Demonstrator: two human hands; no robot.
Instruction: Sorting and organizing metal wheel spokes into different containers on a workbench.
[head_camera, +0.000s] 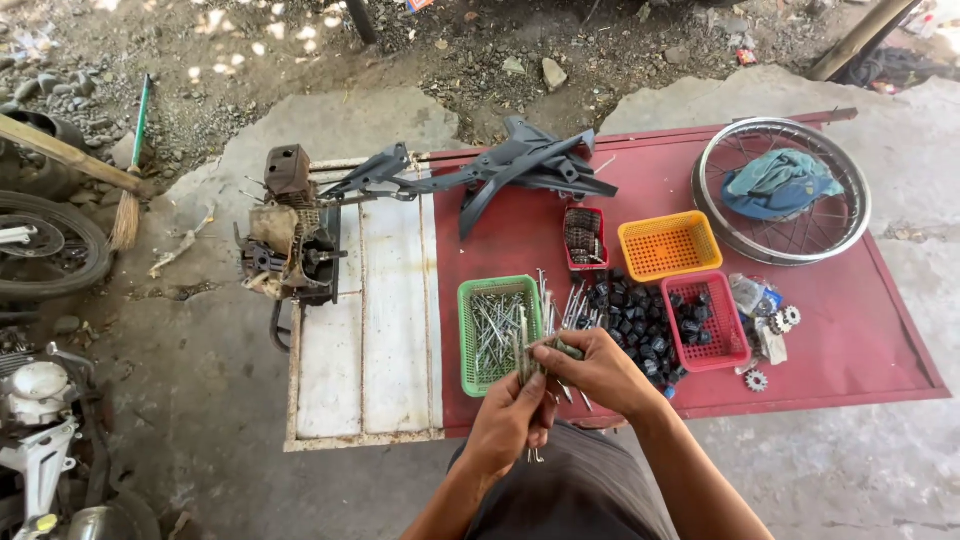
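Four plastic baskets sit mid-frame: one green basket (497, 335), one orange basket (669, 245), two red baskets (706, 322) (585, 238); one spoked wheel rim (782, 190) upper right; three small sprockets (757, 380).

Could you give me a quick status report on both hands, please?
Left hand gripping a bundle of bolts. Right hand pinching one bolt at the bundle. Green basket just beyond, unobstructed.

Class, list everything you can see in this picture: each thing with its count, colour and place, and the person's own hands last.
Green basket: one, green, holding metal bolts, left of the hands.
Yellow basket: one, yellow-orange, board centre.
Red basket: one, red, holding black parts.
Small red tray: one, by the grey frame.
Frame part: one, dark grey, board top.
Wheel rim: one, silver, top right, blue cloth inside.
Engine: one, rusty, left.
Broom: one, green-handled, far left.
Left hand: holds a bundle of bolts.
Right hand: pinches them.
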